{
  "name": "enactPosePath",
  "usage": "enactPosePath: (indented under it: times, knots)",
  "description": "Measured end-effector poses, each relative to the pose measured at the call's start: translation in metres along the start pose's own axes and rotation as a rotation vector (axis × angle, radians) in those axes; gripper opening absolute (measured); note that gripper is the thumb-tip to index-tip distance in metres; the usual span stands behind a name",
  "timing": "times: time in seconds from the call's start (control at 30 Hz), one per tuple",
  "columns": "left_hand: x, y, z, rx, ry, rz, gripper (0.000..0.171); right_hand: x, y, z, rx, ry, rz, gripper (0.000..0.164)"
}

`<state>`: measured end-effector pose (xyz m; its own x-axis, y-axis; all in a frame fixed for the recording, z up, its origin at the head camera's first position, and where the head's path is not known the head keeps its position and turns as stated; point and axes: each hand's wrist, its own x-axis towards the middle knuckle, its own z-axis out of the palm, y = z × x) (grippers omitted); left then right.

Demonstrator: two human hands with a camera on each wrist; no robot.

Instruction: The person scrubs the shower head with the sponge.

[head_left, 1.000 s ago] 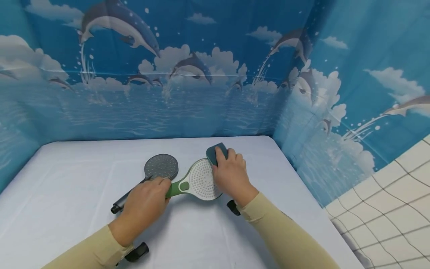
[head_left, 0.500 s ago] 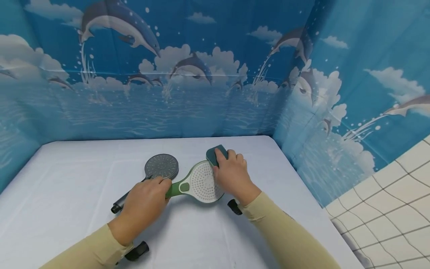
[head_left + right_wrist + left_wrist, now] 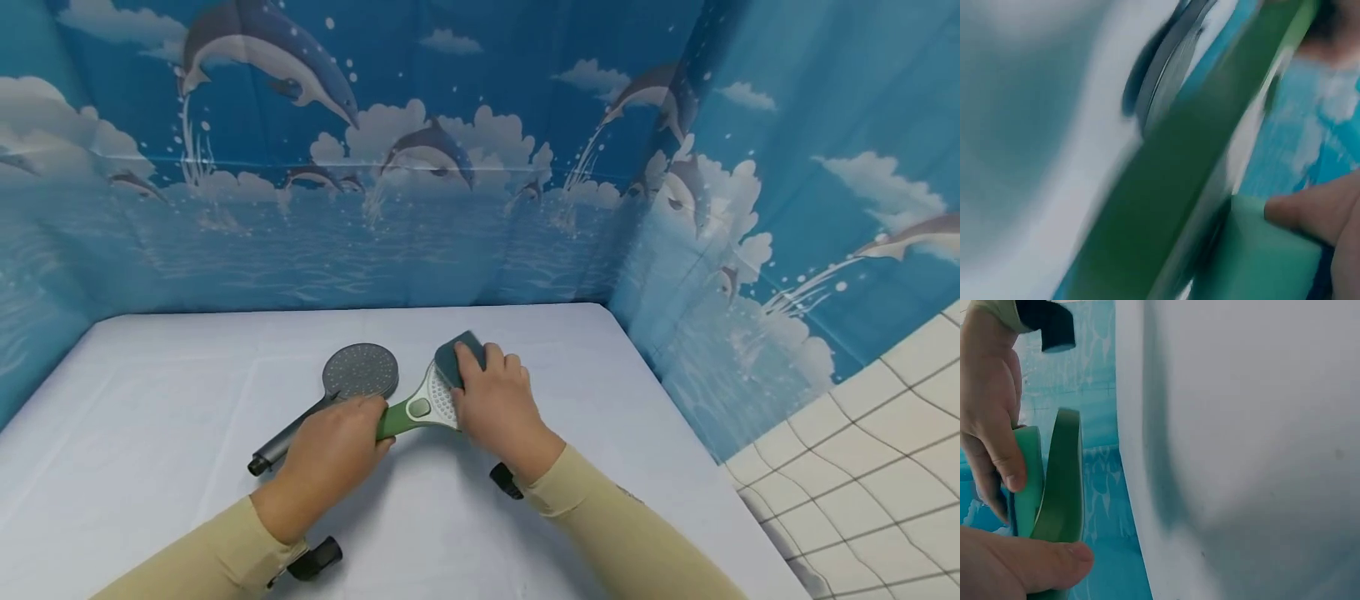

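My left hand [image 3: 333,454] grips the green handle of a shower head [image 3: 442,398], its white nozzle face turned up and held above the table. A green sponge [image 3: 459,357] with a dark teal side is pinched in my right hand [image 3: 498,408] and lies against that face, covering much of it together with the fingers. In the left wrist view, the shower head's green back [image 3: 1063,481] shows edge-on beside the sponge [image 3: 1030,469]. The right wrist view is blurred; there the sponge [image 3: 1260,256] sits close to the green rim [image 3: 1179,162].
A grey shower head [image 3: 360,371] lies on the white-covered table [image 3: 187,367] just behind my left hand. Blue dolphin-print curtains [image 3: 450,242] stand along the back and sides. White tiles [image 3: 885,450] show at the right.
My right hand has slid the sponge leftward and slightly nearer across the nozzle face. The green shower head has shifted and tilted slightly in my left hand. The grey one stays put.
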<state>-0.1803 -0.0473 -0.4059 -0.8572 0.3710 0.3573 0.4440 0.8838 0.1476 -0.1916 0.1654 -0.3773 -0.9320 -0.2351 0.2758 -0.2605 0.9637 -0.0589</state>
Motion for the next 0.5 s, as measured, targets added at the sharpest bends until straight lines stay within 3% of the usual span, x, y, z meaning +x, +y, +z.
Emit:
enactPosePath:
  times: [0.17, 0.27, 0.4, 0.5]
  knots:
    - [0.001, -0.001, 0.002, -0.046, -0.001, -0.022, 0.030, -0.019, -0.017, 0.010, 0.003, 0.076, -0.192, 0.060]
    - [0.002, -0.001, 0.002, -0.070, -0.011, -0.048, 0.031, -0.017, -0.014, 0.011, -0.025, 0.123, -0.138, 0.059]
    - [0.002, -0.001, 0.003, -0.086, -0.013, -0.080, 0.027, -0.009, -0.003, 0.008, -0.049, 0.104, -0.022, 0.061]
    - [0.003, -0.001, 0.003, -0.108, -0.006, -0.092, 0.026, -0.012, -0.008, 0.009, -0.043, 0.137, -0.060, 0.061]
